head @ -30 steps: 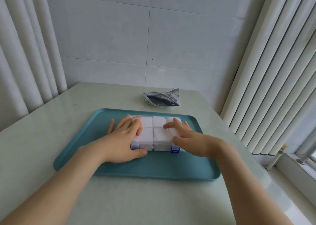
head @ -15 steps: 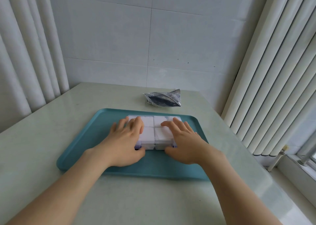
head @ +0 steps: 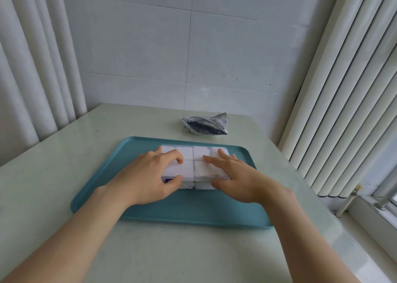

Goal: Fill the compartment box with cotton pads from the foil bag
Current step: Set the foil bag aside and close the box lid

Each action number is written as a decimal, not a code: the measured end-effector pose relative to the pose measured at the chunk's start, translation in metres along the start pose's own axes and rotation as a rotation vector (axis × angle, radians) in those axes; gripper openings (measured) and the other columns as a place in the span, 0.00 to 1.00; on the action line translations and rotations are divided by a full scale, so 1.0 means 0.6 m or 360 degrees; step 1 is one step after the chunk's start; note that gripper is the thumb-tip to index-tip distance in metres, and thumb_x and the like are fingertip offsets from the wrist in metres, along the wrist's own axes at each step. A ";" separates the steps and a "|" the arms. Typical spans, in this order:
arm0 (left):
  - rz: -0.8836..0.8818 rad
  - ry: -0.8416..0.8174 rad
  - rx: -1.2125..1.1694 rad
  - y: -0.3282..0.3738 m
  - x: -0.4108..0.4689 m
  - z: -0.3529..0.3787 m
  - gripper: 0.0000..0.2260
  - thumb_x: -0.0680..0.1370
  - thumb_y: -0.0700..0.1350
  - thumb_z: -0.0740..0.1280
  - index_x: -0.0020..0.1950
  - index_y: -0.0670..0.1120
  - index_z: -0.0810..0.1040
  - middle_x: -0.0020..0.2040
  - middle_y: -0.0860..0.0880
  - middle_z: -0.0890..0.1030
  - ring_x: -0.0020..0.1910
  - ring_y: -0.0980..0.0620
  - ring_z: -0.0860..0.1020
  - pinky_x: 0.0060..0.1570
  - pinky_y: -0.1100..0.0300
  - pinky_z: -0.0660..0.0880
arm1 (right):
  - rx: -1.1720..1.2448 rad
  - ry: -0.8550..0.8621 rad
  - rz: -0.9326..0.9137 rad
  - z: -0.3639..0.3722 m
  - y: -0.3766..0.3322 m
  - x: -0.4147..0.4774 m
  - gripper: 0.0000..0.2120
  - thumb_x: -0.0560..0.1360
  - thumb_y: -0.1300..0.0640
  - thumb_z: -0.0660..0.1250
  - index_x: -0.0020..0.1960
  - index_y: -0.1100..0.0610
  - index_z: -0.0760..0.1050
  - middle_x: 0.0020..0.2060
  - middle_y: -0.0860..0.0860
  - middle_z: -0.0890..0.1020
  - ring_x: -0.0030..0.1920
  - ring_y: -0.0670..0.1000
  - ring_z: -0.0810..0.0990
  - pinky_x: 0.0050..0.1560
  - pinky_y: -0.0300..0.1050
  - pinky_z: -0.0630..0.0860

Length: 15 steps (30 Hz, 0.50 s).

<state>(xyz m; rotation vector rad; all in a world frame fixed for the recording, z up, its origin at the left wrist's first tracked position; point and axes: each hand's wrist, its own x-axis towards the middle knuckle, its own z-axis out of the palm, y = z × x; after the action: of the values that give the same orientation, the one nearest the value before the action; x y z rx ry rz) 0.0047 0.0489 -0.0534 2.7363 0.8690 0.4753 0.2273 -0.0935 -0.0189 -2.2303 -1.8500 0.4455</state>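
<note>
Our left hand [head: 146, 175] now curls tighter on the clear compartment box [head: 187, 168] — pad-filled, white — right hand [head: 240, 179] pressing flat.

The left hand [head: 148, 179] grips the compartment box [head: 189, 167]; the right hand [head: 238, 180] lies flat on its lid. The box sits on a teal tray [head: 193, 210], the foil bag [head: 203, 127] beyond.

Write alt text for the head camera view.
A left hand grips and a right hand presses flat on a lidded compartment box full of white cotton pads. The box sits on a teal tray on a pale table, with the crumpled foil bag beyond it.
</note>
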 end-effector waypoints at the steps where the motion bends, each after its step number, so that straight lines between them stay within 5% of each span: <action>1: 0.0001 -0.0004 0.0004 -0.003 0.000 0.000 0.19 0.73 0.71 0.57 0.61 0.67 0.68 0.58 0.50 0.81 0.65 0.43 0.78 0.55 0.51 0.75 | 0.0014 -0.0007 -0.0002 0.000 0.002 0.000 0.32 0.84 0.50 0.61 0.84 0.37 0.53 0.85 0.47 0.44 0.84 0.60 0.40 0.82 0.58 0.47; 6: -0.0099 -0.0056 -0.0128 -0.018 0.008 0.007 0.25 0.71 0.80 0.58 0.63 0.71 0.70 0.76 0.47 0.74 0.76 0.46 0.72 0.65 0.48 0.74 | 0.0077 -0.0048 -0.0018 -0.001 0.017 0.006 0.29 0.86 0.46 0.61 0.83 0.34 0.53 0.85 0.46 0.43 0.84 0.55 0.38 0.83 0.58 0.45; 9: -0.0081 0.0010 -0.0330 -0.015 0.010 0.008 0.27 0.70 0.78 0.65 0.65 0.68 0.76 0.79 0.51 0.73 0.81 0.52 0.65 0.72 0.52 0.70 | 0.0073 -0.0015 -0.0031 -0.001 0.031 0.012 0.28 0.85 0.44 0.63 0.81 0.33 0.57 0.85 0.46 0.47 0.84 0.54 0.42 0.83 0.56 0.46; 12: -0.0054 0.0066 -0.0460 -0.012 0.012 0.011 0.31 0.70 0.72 0.68 0.69 0.60 0.80 0.78 0.59 0.72 0.84 0.58 0.55 0.76 0.57 0.63 | 0.0067 0.0111 -0.0059 -0.004 0.041 0.015 0.27 0.80 0.41 0.70 0.77 0.32 0.67 0.83 0.44 0.59 0.83 0.53 0.56 0.80 0.51 0.57; 15: -0.0057 0.0118 -0.0564 -0.016 0.014 0.016 0.36 0.66 0.77 0.69 0.67 0.58 0.82 0.76 0.59 0.74 0.83 0.58 0.57 0.76 0.59 0.62 | 0.0143 0.0347 -0.0023 -0.010 0.047 0.014 0.27 0.70 0.38 0.79 0.68 0.37 0.80 0.72 0.40 0.77 0.74 0.46 0.73 0.68 0.41 0.68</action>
<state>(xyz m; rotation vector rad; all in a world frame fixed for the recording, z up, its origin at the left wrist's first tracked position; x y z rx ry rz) 0.0094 0.0604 -0.0632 2.3903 0.7656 0.6581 0.2566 -0.0903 -0.0237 -2.1118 -1.7001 0.2649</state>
